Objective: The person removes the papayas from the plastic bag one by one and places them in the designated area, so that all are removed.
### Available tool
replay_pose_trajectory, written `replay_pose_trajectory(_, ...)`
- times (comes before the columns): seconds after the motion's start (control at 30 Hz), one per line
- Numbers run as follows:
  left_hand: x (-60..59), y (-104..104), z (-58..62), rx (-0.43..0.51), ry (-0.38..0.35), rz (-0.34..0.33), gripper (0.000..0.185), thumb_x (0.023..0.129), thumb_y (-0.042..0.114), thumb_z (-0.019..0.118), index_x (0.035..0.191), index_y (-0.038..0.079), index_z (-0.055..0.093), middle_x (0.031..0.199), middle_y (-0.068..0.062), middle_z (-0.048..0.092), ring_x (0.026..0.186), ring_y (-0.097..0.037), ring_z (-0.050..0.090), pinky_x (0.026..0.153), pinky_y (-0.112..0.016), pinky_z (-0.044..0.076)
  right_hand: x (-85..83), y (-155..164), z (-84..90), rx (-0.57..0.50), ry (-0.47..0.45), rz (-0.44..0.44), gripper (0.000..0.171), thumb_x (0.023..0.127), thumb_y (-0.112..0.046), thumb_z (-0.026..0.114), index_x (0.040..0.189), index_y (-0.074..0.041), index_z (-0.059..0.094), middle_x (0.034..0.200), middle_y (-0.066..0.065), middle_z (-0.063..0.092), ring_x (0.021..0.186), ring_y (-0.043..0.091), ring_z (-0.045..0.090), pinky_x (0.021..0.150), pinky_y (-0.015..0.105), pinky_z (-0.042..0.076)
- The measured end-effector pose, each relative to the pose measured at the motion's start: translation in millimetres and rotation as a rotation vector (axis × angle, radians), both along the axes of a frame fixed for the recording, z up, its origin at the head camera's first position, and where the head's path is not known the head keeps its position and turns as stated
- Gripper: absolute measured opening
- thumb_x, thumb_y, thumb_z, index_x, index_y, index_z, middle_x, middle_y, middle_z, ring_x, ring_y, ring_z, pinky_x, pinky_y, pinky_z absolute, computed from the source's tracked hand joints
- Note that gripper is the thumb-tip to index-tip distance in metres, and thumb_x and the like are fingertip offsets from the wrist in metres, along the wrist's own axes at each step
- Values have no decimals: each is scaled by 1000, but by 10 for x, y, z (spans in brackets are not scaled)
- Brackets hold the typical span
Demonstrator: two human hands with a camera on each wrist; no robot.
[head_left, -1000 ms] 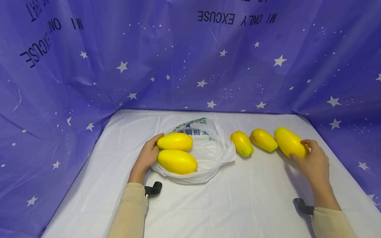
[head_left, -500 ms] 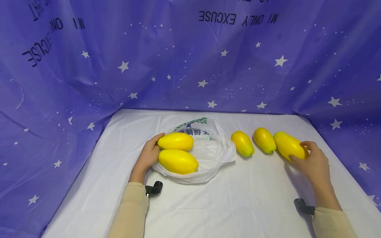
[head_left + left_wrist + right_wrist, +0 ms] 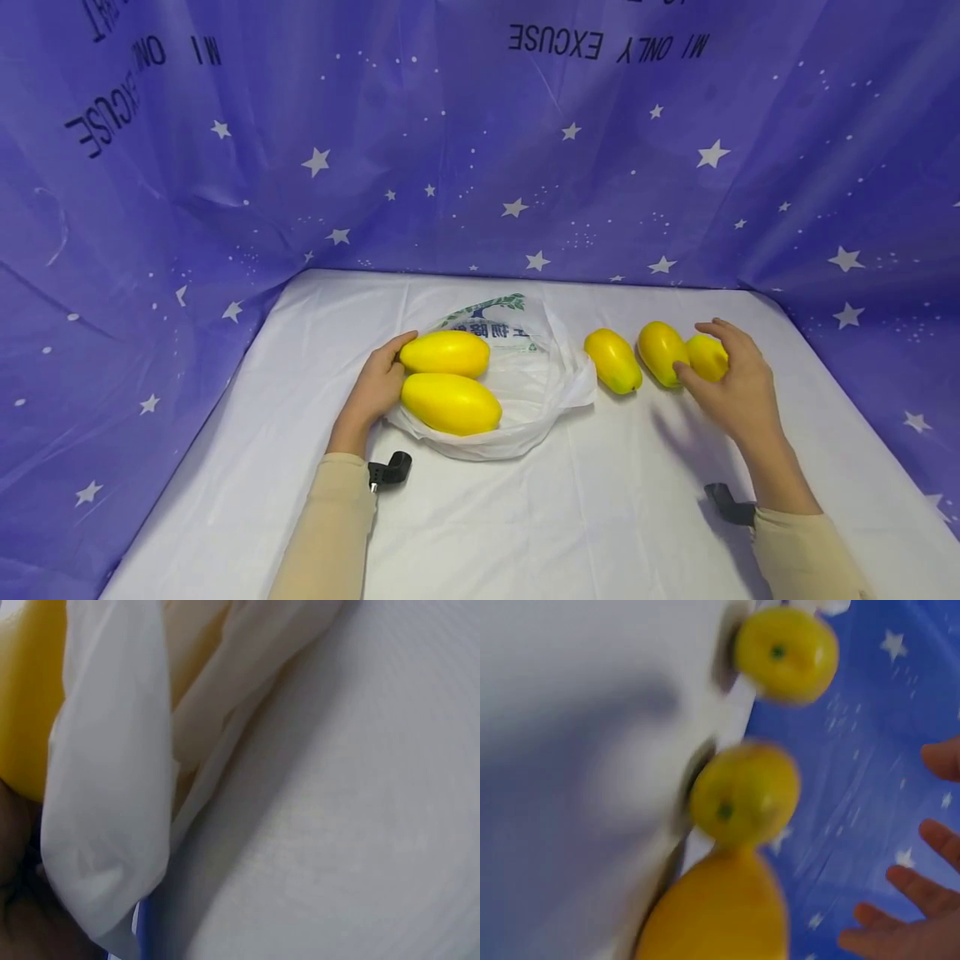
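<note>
My left hand (image 3: 377, 385) grips the left rim of a white plastic bag (image 3: 570, 392), its fingertips beside the yellow papayas lying there. In the left wrist view, folds of the bag (image 3: 112, 772) hang in front of the hand. Two papayas, a far one (image 3: 445, 354) and a near one (image 3: 452, 405), lie side by side in the bag's open mouth. To its right, a papaya (image 3: 613, 361) and another (image 3: 662, 354) rest on the cloth. Over the rightmost papaya (image 3: 705, 357), partly hiding it, is my right hand (image 3: 738, 383); the right wrist view shows its fingers spread apart, holding nothing.
A white cloth (image 3: 570, 517) covers the table. Purple sheeting (image 3: 450, 125) with stars and lettering hangs behind and at both sides. A black wrist camera (image 3: 392, 472) sits on the left wrist, another (image 3: 727, 504) on the right.
My right hand has let go of the large rightmost papaya and moved left above it. Earlier, the middle papaya turned slightly as the large one shifted nearer. My left hand keeps its place.
</note>
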State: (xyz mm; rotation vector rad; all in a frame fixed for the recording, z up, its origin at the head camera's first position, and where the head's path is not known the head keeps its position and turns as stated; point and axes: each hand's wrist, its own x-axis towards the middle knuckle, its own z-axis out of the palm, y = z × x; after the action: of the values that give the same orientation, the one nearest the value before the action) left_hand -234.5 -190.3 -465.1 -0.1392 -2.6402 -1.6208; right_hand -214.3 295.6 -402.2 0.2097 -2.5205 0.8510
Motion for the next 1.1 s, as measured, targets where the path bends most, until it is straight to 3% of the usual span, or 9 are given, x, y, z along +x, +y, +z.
replay_pose_trajectory(0.23,2,-25,-5,10,18,-8,54,96,-3,32,148,8,41,148,-13,44,138,-29,35,116,-45,25,-173,-605,-15,-22,108,224,59,73,-14,82,128,-11,61,135,10,55,122,33,50,100,54,40)
replay_pose_trajectory(0.4,-4,-10,15,8,11,-15,54,96,-2,32,148,9,41,148,-12,43,139,-27,34,116,-44,24,-208,-1045,-32,-22,149,352,57,72,-14,81,125,-11,63,133,3,57,122,26,52,100,46,41)
replay_pose_trajectory(0.57,-29,8,11,-2,5,-13,54,96,-1,33,149,9,41,149,-9,43,139,-25,34,116,-43,24,-193,-1387,-37,-8,152,436,53,74,-17,80,124,-13,63,133,3,58,123,23,53,98,46,46)
replay_pose_trajectory(0.8,-46,9,26,-4,2,-8,54,96,-1,33,148,12,42,148,-8,44,139,-24,35,116,-43,26,-135,-1764,-72,-4,95,572,52,77,-20,79,126,-15,62,135,4,56,126,22,50,103,45,44)
replay_pose_trajectory(1.1,-18,-27,7,15,-10,-2,55,96,-2,33,149,11,41,149,-9,43,139,-26,34,116,-44,25,-58,-2142,-241,40,-20,744,57,77,-24,80,129,-13,60,137,5,54,128,21,48,104,45,44)
